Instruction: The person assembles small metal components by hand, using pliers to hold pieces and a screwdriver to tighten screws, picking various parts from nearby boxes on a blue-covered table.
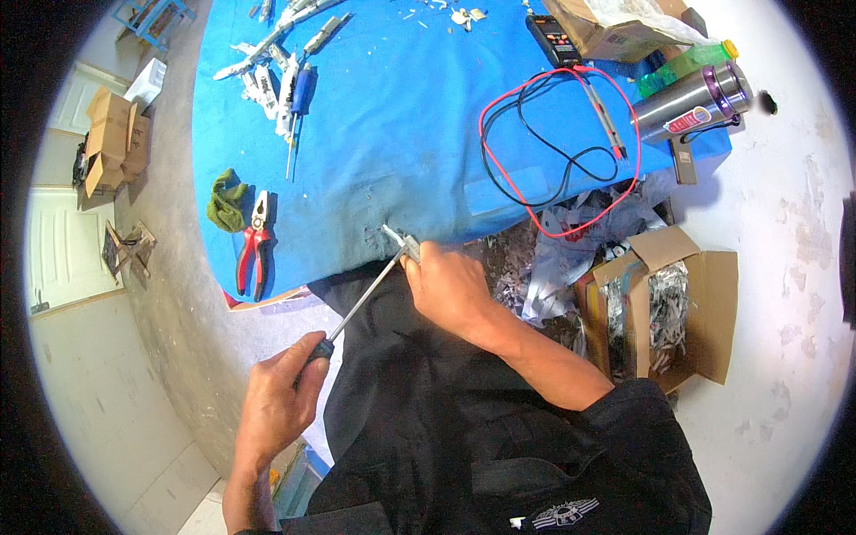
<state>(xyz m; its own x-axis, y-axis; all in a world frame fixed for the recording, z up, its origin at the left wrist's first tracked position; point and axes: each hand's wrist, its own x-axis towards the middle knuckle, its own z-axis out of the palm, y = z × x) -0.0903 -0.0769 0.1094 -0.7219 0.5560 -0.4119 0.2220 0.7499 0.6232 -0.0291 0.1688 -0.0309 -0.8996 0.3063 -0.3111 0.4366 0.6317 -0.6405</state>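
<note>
My left hand (278, 392) is closed round the dark handle of a long screwdriver (364, 296). Its steel shaft slants up to the right and meets a small grey-white part (408, 246) at the front edge of the blue-covered table (383, 116). My right hand (450, 287) pinches that part, and its fingers partly cover it, so its kind is unclear. Left of the hands lie red-handled pliers (254, 254) beside a crumpled green cloth (227, 203). Farther back, a blue-handled screwdriver (300, 102) rests against several similar grey-white parts (264, 87).
A black multimeter (554, 41) with looped red and black leads (486, 134) sits at the back right. Near it are a steel flask (682, 109), a green bottle (685, 68) and a carton (615, 40). Below the table's right side stands an open cardboard box (718, 312) of scraps.
</note>
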